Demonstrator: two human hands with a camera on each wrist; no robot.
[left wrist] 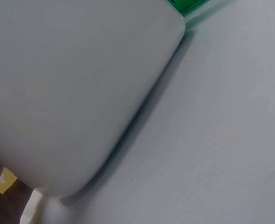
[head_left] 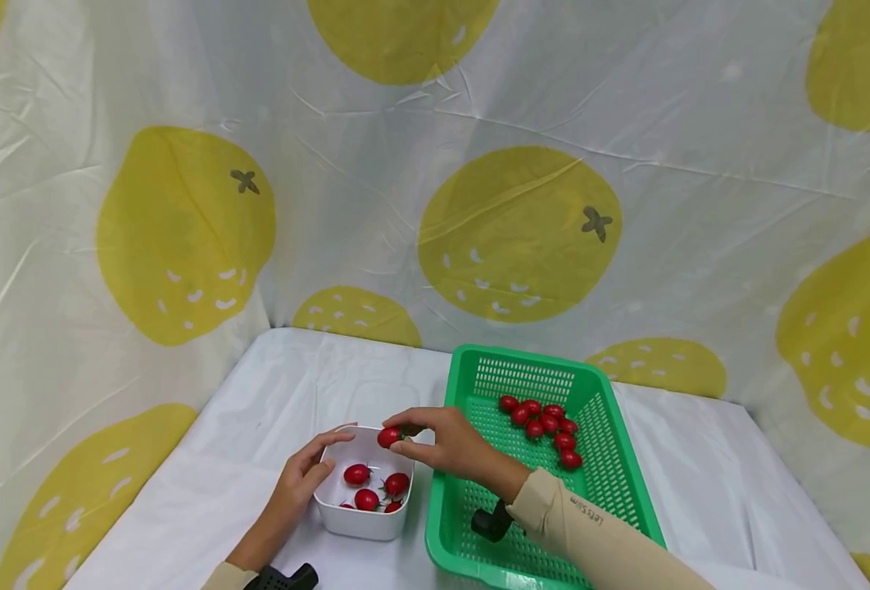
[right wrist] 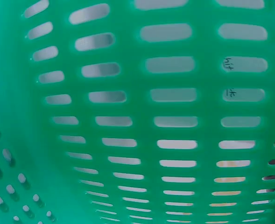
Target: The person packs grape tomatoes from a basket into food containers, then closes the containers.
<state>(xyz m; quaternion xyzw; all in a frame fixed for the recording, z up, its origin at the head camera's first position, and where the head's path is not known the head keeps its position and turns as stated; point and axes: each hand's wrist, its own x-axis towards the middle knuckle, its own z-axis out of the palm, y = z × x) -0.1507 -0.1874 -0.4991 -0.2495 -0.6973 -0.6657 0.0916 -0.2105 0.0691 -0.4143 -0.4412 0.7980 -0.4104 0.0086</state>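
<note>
In the head view, my right hand (head_left: 450, 442) pinches a red cherry tomato (head_left: 387, 437) between thumb and fingertips, over the right far part of a square white container (head_left: 361, 527). My left hand (head_left: 296, 482) holds that container at its left side, with the fingers along the far rim and the thumb at the near left rim. Several cherry tomatoes (head_left: 357, 474) with green stems lie on its bottom. The left wrist view is filled by the white container wall (left wrist: 81, 84), with dark fingers (left wrist: 9, 205) against it at the lower left.
A green perforated basket (head_left: 630, 447) stands right of the container, under my right forearm. Several cherry tomatoes (head_left: 549, 424) lie together in its far right part. Its slotted wall (right wrist: 132, 107) fills the right wrist view. A white cloth (head_left: 708, 500) covers the table; a lemon-print curtain (head_left: 361, 205) hangs behind.
</note>
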